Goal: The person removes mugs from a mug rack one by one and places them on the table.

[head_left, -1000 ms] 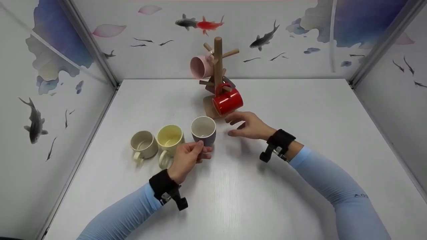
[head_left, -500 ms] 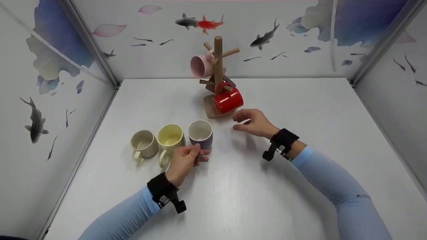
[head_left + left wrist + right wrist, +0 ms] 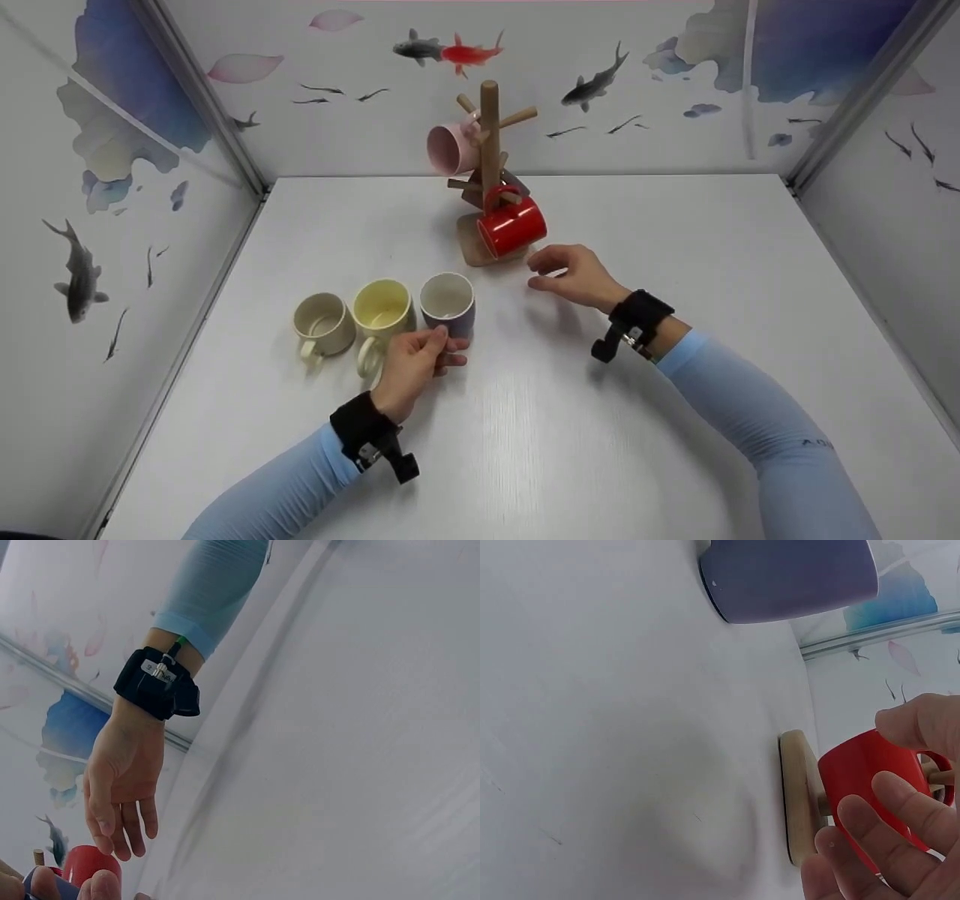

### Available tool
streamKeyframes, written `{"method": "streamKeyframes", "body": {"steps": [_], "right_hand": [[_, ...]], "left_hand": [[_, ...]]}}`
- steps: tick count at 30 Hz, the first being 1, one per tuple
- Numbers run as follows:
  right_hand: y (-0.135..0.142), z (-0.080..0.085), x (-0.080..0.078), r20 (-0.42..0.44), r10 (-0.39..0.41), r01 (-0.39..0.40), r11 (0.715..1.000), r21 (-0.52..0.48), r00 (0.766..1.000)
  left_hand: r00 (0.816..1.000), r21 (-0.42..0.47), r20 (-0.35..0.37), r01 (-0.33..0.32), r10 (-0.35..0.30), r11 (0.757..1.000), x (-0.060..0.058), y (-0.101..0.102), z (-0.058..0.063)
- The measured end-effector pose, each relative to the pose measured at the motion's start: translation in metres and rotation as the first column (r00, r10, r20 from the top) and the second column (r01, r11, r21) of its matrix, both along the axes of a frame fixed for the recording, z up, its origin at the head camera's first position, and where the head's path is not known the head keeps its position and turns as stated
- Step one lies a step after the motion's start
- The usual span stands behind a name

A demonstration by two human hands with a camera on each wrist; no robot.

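My left hand (image 3: 405, 367) pinches the near side of a purple mug (image 3: 448, 298) with a pale inside; its handle is hidden behind the fingers. The mug stands upright on the table. To its left are a yellow mug (image 3: 383, 307) and a beige mug (image 3: 324, 328), both upright with handles toward me. My right hand (image 3: 576, 276) hovers with loosely bent fingers, holding nothing, just right of a red mug (image 3: 516, 229). That red mug hangs by its handle from a wooden mug rack. The right wrist view shows the purple mug (image 3: 791, 577) apart from the right hand.
At the back of the white table (image 3: 525, 450) stands the wooden mug rack (image 3: 490, 142) on its base (image 3: 472, 244). A pink mug (image 3: 450, 148) hangs on its upper left, and a dark mug (image 3: 516, 185) hangs behind the post. Walls with painted fish enclose the table.
The left hand has brought the purple mug a little left and toward me, closer to the yellow mug. My right hand has drawn back slightly to the right, away from the purple mug.
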State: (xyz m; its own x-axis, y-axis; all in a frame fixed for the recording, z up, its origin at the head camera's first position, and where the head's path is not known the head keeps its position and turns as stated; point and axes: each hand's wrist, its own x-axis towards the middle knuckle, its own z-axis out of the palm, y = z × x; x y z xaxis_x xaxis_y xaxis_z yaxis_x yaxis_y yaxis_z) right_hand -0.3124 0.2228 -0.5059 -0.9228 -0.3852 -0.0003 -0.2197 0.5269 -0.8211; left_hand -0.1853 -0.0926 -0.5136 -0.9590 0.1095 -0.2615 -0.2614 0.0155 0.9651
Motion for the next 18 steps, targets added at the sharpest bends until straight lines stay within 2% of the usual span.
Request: {"method": "streamKeyframes", "body": {"steps": [7, 13, 18], "right_hand": [[-0.0008, 0.0002, -0.0006, 0.028, -0.023, 0.023, 1.000, -0.008, 0.999], [-0.0022, 0.0002, 0.0000, 0.056, -0.043, 0.044, 0.999, -0.014, 0.997], [-0.0021, -0.0023, -0.0012, 0.070, -0.073, 0.075, 0.997, -0.032, 0.995]], "left_hand": [[1.000, -0.026, -0.025, -0.004, 0.003, 1.000, 0.0027, -0.0019, 0.0013], [0.999, -0.008, -0.033, -0.018, 0.018, 1.000, 0.0048, -0.0037, -0.0004], [0.999, -0.024, -0.052, -0.002, 0.001, 1.000, 0.0061, -0.0038, -0.0010]]}}
